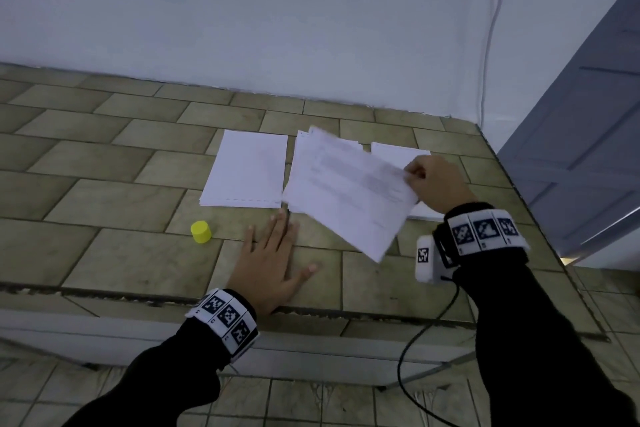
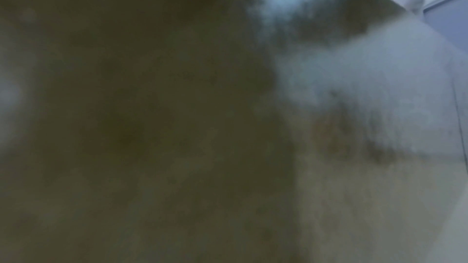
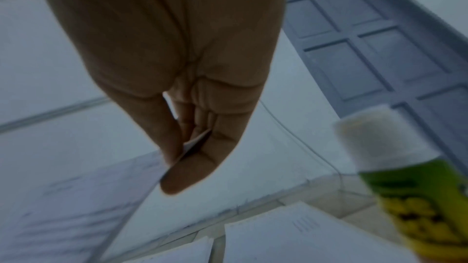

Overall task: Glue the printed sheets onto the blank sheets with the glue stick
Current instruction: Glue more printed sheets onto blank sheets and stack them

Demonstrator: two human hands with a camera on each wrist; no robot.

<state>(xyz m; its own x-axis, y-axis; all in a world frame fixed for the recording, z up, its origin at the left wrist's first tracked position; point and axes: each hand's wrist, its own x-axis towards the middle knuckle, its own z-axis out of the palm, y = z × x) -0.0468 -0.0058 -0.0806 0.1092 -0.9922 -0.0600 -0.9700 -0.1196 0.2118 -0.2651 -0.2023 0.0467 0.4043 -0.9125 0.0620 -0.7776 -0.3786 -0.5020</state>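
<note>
Pinching a printed sheet by its right edge, our right hand lifts it off the middle pile; our left hand lies flat on the worktop, blank sheets far left, gluing seemingly not begun

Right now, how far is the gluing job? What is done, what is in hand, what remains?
Done: the yellow cap is off and stands on the tiled table.

In hand: the right hand pinches a printed sheet, lifted and tilted, with the uncapped glue stick beside it. The left hand rests flat on the table.

Left: the stacks remain; how many sheets are glued cannot be told.
</note>
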